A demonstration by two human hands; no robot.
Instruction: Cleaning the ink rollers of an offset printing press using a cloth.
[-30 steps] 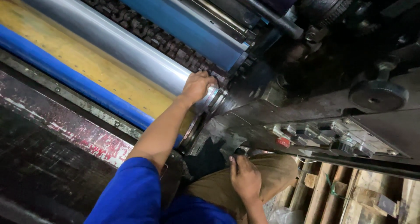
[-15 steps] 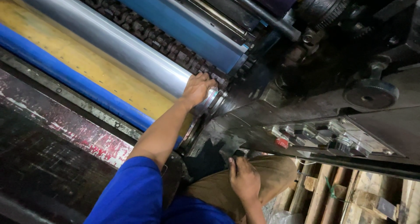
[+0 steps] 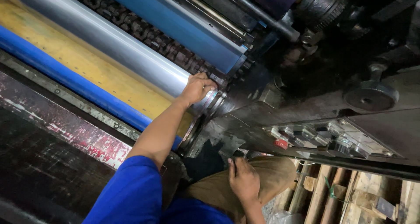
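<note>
The end of the silver roller (image 3: pixel 131 53) is gripped by the left hand (image 3: pixel 197 88), fingers curled around it. The right hand (image 3: pixel 243 180) is pressed flat against the machine's dark underside (image 3: pixel 218 138), near the red button (image 3: pixel 281 143).

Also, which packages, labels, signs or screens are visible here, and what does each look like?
No package, sign or screen is clearly visible.
Control panel: on the dark machine side, right of centre; a pale slanted strip of small buttons, one red knob.
Clear plastic bag: bottom edge, beside wooden slats; crumpled.
</note>
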